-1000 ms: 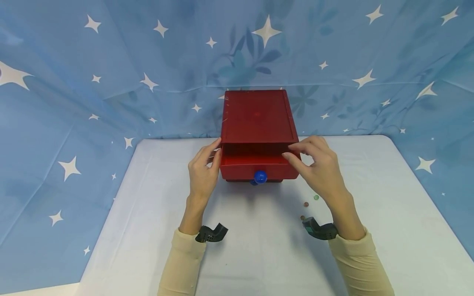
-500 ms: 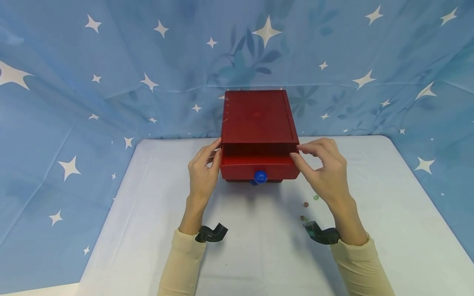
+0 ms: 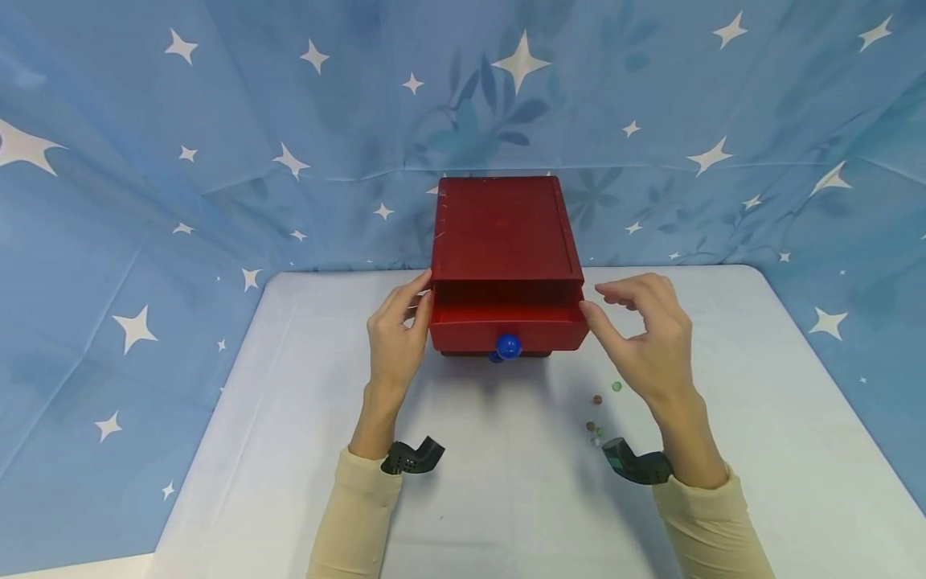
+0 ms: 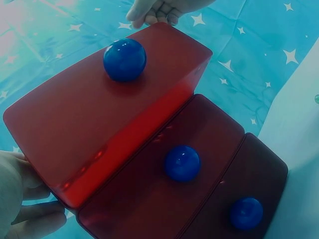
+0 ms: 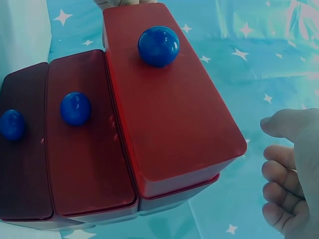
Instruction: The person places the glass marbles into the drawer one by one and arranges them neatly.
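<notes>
The left hand [image 3: 398,338] keeps its grip spread, thumb and fingers parted, the tips against the left side of a red cabinet [image 3: 502,225]; whether they touch its casing or the drawer's wall cannot be told. The right hand [image 3: 651,338] has thumb and fingers apart around nothing, just beside the right end of the top drawer [image 3: 470,336].

That drawer stands pulled out, a round blue knob [image 3: 509,346] on its front, the back of its inside dark. Below it, the middle drawer [image 5: 89,159] and the bottom drawer [image 5: 25,164] sit flush, each with a blue knob. The cabinet is upright at the far edge of the white surface [image 3: 506,498].

Near the right wrist lie small round pieces: a green piece [image 3: 617,386], a brown piece [image 3: 597,400] and a few others close together. Behind hangs a blue cloth [image 3: 347,112] with white stars.
</notes>
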### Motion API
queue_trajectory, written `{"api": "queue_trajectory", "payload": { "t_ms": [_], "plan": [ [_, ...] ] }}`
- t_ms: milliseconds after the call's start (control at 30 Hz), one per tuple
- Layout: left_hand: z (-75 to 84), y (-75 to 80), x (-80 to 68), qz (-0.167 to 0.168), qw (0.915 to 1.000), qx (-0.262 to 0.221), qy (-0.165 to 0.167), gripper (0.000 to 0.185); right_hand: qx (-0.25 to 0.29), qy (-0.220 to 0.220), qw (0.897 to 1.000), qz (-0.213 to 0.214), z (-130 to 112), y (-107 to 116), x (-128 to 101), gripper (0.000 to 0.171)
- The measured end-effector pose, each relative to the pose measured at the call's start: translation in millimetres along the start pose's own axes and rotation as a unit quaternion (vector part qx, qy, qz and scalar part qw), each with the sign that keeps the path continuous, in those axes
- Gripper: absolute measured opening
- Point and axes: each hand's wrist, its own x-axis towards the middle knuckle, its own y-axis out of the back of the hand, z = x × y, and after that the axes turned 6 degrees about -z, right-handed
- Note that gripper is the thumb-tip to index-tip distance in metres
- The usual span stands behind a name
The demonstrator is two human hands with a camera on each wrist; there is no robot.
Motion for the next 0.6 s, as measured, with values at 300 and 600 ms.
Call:
{"api": "queue_trajectory", "payload": {
  "t_ms": [300,600],
  "plan": [
    [-1.2,-0.8,0.5,0.002,1.0,-0.002,-0.002,0.034,0.004,-0.001,1.0,0.005,-0.3,1.7,-4.4,0.03],
    [-1.1,-0.6,0.4,0.0,1.0,-0.001,-0.001,0.035,0.004,0.0,1.0,0.005,0.1,3.2,-8.5,0.031]
  ]
}}
